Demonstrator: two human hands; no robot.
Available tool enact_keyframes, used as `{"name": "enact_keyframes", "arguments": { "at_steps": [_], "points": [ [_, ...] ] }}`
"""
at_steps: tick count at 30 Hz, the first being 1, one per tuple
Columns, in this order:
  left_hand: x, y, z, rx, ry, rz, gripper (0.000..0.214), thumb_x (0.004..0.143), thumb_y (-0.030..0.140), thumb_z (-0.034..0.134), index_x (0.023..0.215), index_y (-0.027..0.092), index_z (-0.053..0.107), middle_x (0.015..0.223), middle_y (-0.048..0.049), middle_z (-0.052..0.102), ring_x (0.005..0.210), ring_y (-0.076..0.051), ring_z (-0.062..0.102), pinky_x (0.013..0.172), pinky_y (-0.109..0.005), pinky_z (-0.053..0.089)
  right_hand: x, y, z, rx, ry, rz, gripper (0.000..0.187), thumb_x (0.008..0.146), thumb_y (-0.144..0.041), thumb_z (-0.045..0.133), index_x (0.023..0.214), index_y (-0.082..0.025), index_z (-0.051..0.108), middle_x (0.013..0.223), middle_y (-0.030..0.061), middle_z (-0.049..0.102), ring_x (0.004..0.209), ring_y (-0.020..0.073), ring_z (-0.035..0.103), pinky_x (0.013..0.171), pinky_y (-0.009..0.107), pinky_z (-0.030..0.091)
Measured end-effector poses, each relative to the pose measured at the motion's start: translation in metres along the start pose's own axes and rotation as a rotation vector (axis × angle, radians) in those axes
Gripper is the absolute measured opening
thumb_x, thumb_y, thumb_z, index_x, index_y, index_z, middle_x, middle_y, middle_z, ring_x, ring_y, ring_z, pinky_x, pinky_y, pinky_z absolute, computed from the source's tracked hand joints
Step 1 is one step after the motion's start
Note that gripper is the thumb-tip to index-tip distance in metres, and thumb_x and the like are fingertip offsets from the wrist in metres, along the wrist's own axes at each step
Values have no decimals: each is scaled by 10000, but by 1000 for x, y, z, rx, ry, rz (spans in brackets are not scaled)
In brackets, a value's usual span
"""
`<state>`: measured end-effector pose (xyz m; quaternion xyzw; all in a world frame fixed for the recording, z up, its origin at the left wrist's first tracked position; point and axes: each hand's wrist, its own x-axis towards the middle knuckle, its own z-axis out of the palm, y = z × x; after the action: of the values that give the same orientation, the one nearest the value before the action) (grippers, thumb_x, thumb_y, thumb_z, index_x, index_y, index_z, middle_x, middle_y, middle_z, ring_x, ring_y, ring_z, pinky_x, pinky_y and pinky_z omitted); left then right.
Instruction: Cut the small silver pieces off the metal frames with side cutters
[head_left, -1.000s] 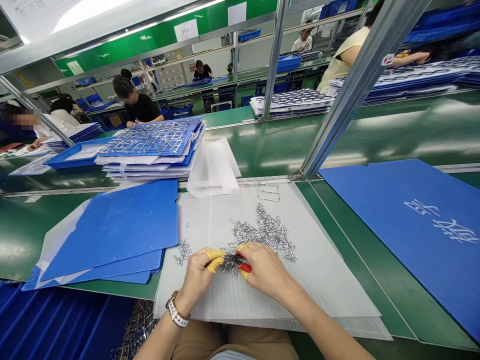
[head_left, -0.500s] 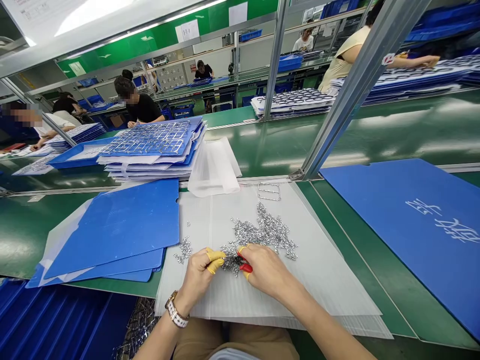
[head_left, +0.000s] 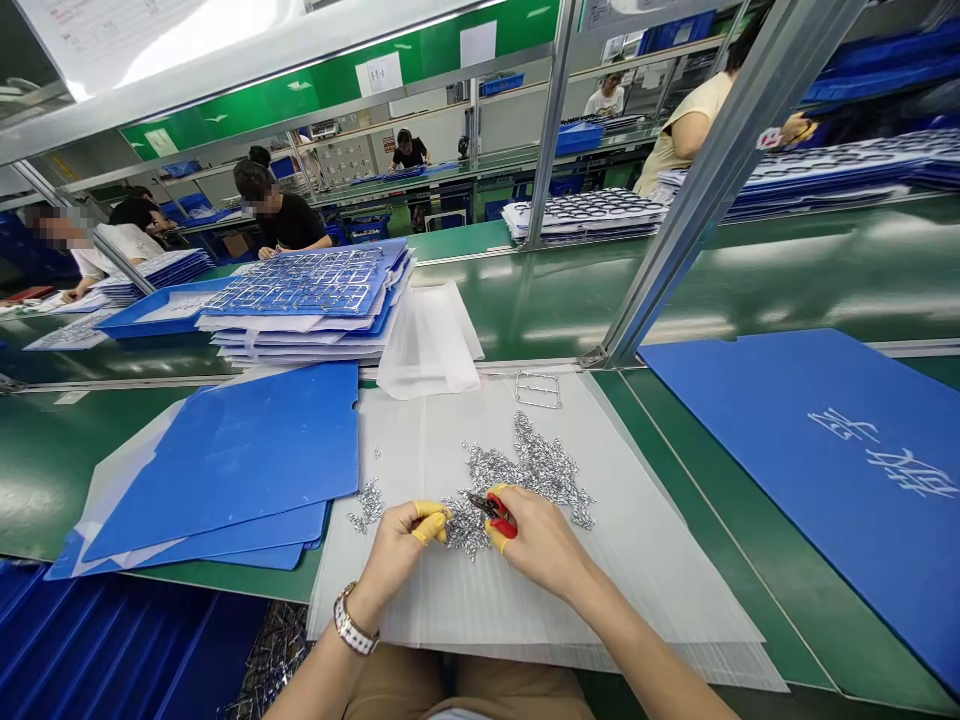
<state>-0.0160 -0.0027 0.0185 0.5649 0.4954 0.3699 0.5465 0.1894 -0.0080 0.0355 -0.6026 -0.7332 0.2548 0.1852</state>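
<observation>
Left hand [head_left: 397,560]: pinching tiny metal stampings [head_left: 463,530].
Right hand [head_left: 541,545]: closed on red-handled side cutters [head_left: 501,518].
Handling: I judge them light, stiff, tangly; take by edges.

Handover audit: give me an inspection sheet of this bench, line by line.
surface: white corrugated plastic sheet on a green workbench.
job's things: heap of small metal parts; single metal frame at the sheet's far edge.
clutter: small clump of metal pieces left of the heap; blue folders further left.
grippers: right hand holds red-handled cutters; left hand, in yellow finger cots, at the heap's edge, grip unclear.
cables: nothing seen.
surroundings: stacked metal frames on blue sheets ahead; co-worker at a bench beyond.
</observation>
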Motion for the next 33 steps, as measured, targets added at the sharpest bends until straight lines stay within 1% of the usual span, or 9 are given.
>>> {"name": "enact_keyframes", "arguments": {
  "at_steps": [4,9,15,18,20,22,25,28,33],
  "points": [
    [1,-3,-2,-60,5,-27,237,787,370,618,752,147,690,656,-33,646,688,-158,577,699,-275,442,1,-9,10,239,94,-40,174,755,-193,464,903,-214,553,851,23,624,754,162,574,666,275,432],
    [2,-4,-5,-123,13,-85,289,759,414,641,821,136,689,634,-27,627,606,-136,537,577,-239,396,6,-22,28,459,135,-124,260,739,-143,459,973,-225,536,938,25,641,790,143,589,714,263,462],
    [3,-9,-6,-186,44,-72,276,741,404,659,724,129,664,622,-16,594,576,-109,490,542,-216,363,7,-30,41,440,152,-267,327,655,-52,442,914,-236,518,1004,21,643,878,152,583,799,283,448],
    [3,-14,-7,-197,99,-71,286,748,413,643,754,127,658,616,-9,584,529,-93,448,500,-210,334,4,-30,43,360,151,-386,388,611,-18,438,924,-238,506,1059,32,629,943,175,562,862,321,414],
    [3,-15,-8,-198,149,-62,289,767,415,619,784,129,654,621,-4,584,487,-76,401,472,-206,306,2,-29,44,312,129,-424,408,605,-9,435,935,-240,499,1020,34,632,932,182,560,856,328,410],
    [3,-15,-10,-181,199,-41,275,778,403,609,809,135,658,651,-7,601,480,-71,384,472,-208,304,0,-27,43,263,108,-399,393,616,-13,439,931,-239,500,947,34,633,892,185,565,810,318,422],
    [2,-13,-15,-132,246,1,227,744,366,651,799,148,685,737,-33,642,576,-106,476,542,-227,370,1,-24,40,158,88,-290,316,676,-54,466,934,-229,515,905,41,629,873,197,565,773,314,421],
    [-2,-12,-20,-107,261,8,219,725,350,670,817,155,708,751,-50,661,674,-150,547,608,-252,414,7,-22,34,24,49,-196,242,732,-117,494,951,-213,533,906,52,630,873,204,565,774,320,405],
    [-7,-16,-25,-123,256,-56,301,728,378,658,937,165,697,734,-47,662,603,-140,535,526,-241,386,18,-26,25,-182,-90,-110,121,766,-179,506,874,-203,554,840,45,632,790,193,573,689,287,375]
  ]
}}
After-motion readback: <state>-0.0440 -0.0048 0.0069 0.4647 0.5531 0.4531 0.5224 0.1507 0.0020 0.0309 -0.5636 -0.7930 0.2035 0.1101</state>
